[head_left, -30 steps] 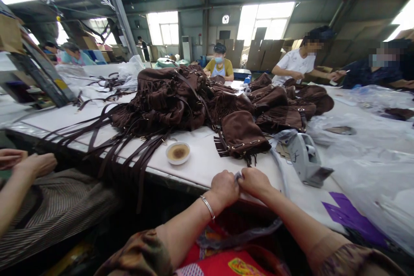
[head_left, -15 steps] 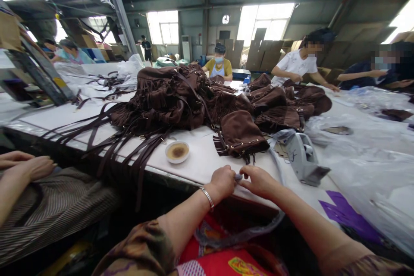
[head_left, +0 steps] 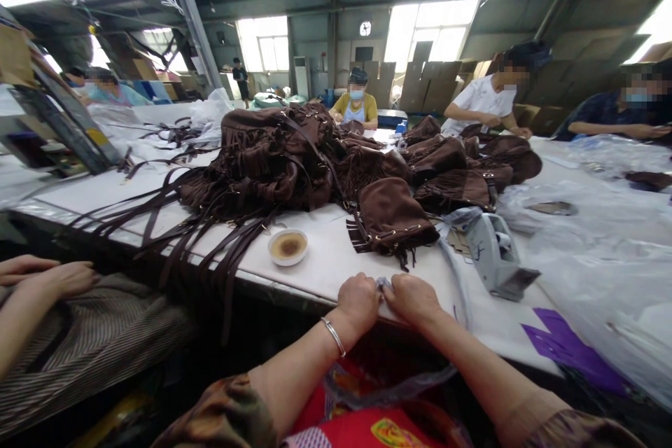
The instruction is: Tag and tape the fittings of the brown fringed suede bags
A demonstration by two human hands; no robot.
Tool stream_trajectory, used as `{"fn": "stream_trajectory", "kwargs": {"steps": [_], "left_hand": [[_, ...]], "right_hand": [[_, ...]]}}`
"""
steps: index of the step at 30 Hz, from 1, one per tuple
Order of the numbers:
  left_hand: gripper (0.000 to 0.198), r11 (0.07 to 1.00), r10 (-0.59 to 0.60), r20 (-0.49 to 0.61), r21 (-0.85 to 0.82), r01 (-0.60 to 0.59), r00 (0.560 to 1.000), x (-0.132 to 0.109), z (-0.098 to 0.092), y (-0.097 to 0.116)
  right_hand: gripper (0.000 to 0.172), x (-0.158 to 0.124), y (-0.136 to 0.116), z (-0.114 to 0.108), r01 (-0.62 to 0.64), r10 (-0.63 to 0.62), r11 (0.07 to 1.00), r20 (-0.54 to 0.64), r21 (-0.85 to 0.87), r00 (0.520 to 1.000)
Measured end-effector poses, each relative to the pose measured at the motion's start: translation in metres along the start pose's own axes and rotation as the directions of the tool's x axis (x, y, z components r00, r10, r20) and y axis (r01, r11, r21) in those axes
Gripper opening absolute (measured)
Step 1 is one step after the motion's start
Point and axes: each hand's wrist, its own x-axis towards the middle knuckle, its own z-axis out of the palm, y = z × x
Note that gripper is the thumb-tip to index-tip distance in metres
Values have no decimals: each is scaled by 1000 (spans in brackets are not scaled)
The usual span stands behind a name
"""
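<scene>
My left hand (head_left: 358, 302), with a silver bangle at the wrist, is closed at the table's front edge. Against it, my right hand (head_left: 414, 297) is closed too. Between their fingertips shows a small crumpled grey piece (head_left: 383, 283), thin plastic or cloth, gripped from both sides; most of it is hidden. Just beyond lies a dark brown fringed suede bag (head_left: 393, 213) with metal eyelets and a drawstring. A shallow white dish (head_left: 288, 248) with a tan, dark-centred content stands left of my hands. Below my forearms, a translucent plastic strip (head_left: 399, 390) crosses a red apron (head_left: 362, 430).
Brown fringed bags (head_left: 262, 161) are heaped mid-table, straps hanging over the front edge. A grey tape dispenser (head_left: 496, 255), purple pieces (head_left: 572, 346) and clear plastic bags (head_left: 603, 245) lie right. A co-worker's hands (head_left: 57, 280) are at far left; other people work across the table.
My right hand's fingers have closed in on the grey piece, and the two hands have come together. Across the table, the white-shirted person's outstretched arm has drawn back.
</scene>
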Motion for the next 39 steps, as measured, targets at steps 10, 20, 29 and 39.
{"fn": "stream_trajectory", "kwargs": {"steps": [10, 20, 29, 39], "left_hand": [[29, 998, 20, 81, -67, -15, 997, 8, 1, 5], [18, 991, 130, 88, -2, -130, 988, 23, -6, -2], [35, 1000, 9, 76, -22, -7, 997, 3, -1, 5], [35, 998, 0, 58, -59, 4, 998, 16, 5, 0]], "right_hand": [[23, -8, 12, -7, 290, -311, 938, 94, 189, 946], [24, -5, 15, -14, 240, -240, 970, 3, -33, 971], [33, 0, 2, -3, -95, 93, 993, 20, 66, 995], [25, -5, 19, -9, 206, -212, 963, 16, 174, 977]]}}
